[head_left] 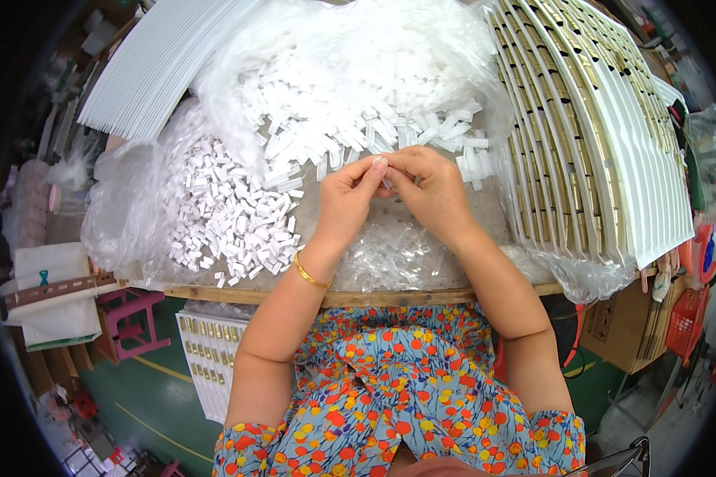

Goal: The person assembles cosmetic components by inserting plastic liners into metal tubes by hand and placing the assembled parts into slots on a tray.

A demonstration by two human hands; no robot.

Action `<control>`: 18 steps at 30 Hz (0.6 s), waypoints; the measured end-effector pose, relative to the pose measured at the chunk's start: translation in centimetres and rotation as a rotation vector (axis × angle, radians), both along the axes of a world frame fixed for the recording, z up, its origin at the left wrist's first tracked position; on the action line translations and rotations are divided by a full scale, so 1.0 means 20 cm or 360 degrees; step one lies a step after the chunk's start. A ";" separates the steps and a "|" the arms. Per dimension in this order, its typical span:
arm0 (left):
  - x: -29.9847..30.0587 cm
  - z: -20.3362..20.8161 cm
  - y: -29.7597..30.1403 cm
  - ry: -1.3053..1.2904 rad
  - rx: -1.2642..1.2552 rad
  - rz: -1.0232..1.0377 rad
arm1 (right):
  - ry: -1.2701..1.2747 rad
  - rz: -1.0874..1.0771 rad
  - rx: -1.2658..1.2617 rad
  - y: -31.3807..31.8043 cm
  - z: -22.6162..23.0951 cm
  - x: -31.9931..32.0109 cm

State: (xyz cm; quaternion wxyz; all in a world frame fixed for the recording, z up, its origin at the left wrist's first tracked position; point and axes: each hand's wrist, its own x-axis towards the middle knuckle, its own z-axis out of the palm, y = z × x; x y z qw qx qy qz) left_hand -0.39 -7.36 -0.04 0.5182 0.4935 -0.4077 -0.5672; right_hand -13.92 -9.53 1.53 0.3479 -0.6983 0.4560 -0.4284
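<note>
My left hand (pixel 347 195) and my right hand (pixel 432 189) meet over the middle of the table, fingers pinched together. Between their fingertips is a small see-through plastic piece (pixel 387 184), mostly covered by the fingers, so its exact shape is hard to make out. Just beyond my hands spreads a large heap of white and see-through oblong plastic pieces (pixel 366 127). Left of my left wrist lies a pile of small white block-like pieces (pixel 235 211). A low scatter of thin see-through plastic bits (pixel 398 253) lies below my hands, near the table's front edge.
Stacked white ridged sheets (pixel 163 63) stand far left. At the right are stacked white trays with rows of gold-coloured pieces (pixel 561 135). Thin plastic bags (pixel 127 215) surround the piles. A wooden edge (pixel 398 297) borders the table; a red basket (pixel 686 322) hangs far right.
</note>
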 end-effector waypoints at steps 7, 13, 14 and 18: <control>0.05 -0.01 -0.02 0.0369 0.0155 0.0177 | -0.0453 -0.0033 0.0545 0.01 0.01 0.00; 0.07 -0.04 -0.04 0.0415 0.0147 0.0171 | -0.0140 0.0069 0.0292 0.04 0.00 0.02; 0.07 -0.04 -0.04 0.0454 0.0142 0.0179 | 0.0037 0.0052 0.0076 0.04 0.00 0.02; 0.06 -0.04 -0.04 0.0519 0.0170 0.0142 | 0.0308 0.0038 -0.0381 0.05 -0.04 0.02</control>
